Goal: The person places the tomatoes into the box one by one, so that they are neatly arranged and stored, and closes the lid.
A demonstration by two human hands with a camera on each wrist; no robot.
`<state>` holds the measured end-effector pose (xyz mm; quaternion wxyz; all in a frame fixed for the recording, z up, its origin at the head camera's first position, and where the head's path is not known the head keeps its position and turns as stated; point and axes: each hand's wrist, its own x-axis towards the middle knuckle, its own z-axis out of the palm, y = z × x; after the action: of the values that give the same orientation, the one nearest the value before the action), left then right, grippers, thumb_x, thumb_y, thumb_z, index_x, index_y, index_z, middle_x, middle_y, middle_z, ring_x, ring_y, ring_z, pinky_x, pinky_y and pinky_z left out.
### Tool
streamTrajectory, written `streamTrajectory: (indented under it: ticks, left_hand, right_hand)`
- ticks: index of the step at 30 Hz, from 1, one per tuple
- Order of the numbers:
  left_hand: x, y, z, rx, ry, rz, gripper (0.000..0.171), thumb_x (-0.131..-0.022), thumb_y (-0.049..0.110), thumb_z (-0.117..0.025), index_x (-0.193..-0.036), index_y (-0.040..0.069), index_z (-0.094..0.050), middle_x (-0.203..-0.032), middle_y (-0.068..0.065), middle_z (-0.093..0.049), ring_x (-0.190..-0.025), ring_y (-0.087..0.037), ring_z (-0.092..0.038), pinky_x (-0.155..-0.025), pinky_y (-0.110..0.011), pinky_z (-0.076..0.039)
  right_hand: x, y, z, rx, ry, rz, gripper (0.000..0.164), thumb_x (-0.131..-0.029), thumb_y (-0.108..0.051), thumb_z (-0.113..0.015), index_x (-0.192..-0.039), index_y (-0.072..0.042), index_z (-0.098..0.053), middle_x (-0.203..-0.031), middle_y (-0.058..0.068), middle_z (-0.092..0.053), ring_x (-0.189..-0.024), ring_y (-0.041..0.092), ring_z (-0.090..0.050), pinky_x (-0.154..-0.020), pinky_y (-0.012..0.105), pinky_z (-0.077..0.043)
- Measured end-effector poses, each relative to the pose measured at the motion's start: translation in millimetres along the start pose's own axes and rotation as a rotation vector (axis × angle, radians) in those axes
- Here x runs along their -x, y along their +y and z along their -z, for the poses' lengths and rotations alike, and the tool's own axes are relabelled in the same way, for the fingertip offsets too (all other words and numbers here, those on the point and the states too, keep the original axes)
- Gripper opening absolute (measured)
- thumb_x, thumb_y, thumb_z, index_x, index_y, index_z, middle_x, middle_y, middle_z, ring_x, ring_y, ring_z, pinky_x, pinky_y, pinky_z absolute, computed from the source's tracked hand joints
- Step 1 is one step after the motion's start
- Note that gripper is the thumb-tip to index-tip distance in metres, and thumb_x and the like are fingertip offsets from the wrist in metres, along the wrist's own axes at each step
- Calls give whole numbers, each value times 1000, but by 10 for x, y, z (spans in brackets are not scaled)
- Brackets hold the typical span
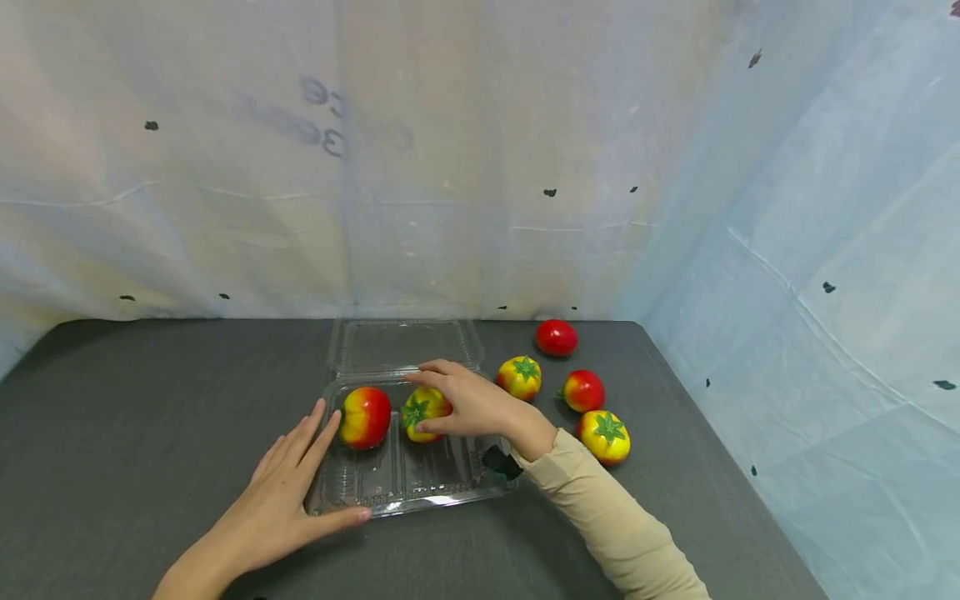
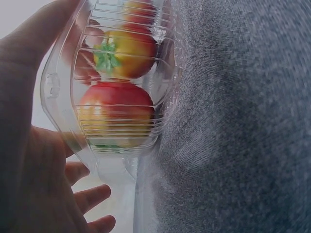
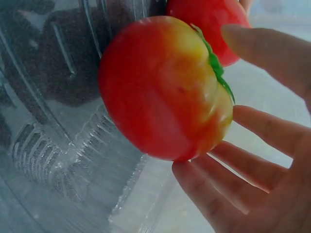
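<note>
A clear plastic clamshell container [image 1: 442, 492] lies with its lid [image 1: 405, 346] folded back. Inside it at the left sits a red and yellow toy tomato [image 1: 366, 418]. To its right is a second toy tomato [image 1: 425, 414] with a green leafy top. My right hand [image 1: 472, 402] is spread over this second tomato [image 3: 165, 92], fingertips at its side and the thumb apart from its skin in the right wrist view. My left hand [image 1: 281, 487] rests at the container's near left corner, fingers straight along the left side and thumb at the front edge.
Right of the container, several more toy tomatoes lie on the dark grey table [image 1: 150, 433]: a plain red one [image 1: 557, 337] at the back, a yellow one [image 1: 519, 378], a red one [image 1: 583, 391] and another yellow one [image 1: 604, 437] beside my right sleeve. Pale sheeting [image 1: 450, 208] hangs behind.
</note>
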<state>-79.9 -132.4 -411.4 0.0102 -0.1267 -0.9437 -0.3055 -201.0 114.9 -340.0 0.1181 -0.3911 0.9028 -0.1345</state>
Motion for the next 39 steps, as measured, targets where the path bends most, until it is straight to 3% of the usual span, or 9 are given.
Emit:
streamTrajectory:
  ticks: [18, 27, 39]
  left_hand:
    - [-7, 2, 0, -6, -2, 21, 117, -68, 73, -68, -156, 21, -11, -162, -13, -2, -141, -47, -17, -110, -69, -9]
    - [-2, 0, -17, 1, 7, 3, 116, -69, 70, -69, -156, 22, -10, -162, -12, -2, -140, -47, -18, -111, -68, -8]
    - [-7, 5, 2, 1, 1, 5, 115, -69, 72, -68, -156, 23, -11, -162, -13, -4, -139, -49, -19, -109, -69, -11]
  right_hand:
    - [2, -18, -16, 7, -12, 0, 64, -83, -22, -75, -141, -13, -48, -149, 14, -38, -133, 28, -43, -109, 40, -40]
    - [-79, -85, -29, 56, 19, 19, 58, -81, -23, -77, -132, -6, -54, -138, 11, -45, -117, 21, -54, -101, 29, -46]
    - [-155, -139, -52, 51, -6, 9, 56, -83, -25, -76, -133, -10, -55, -143, 12, -43, -123, 23, -51, -104, 32, -44]
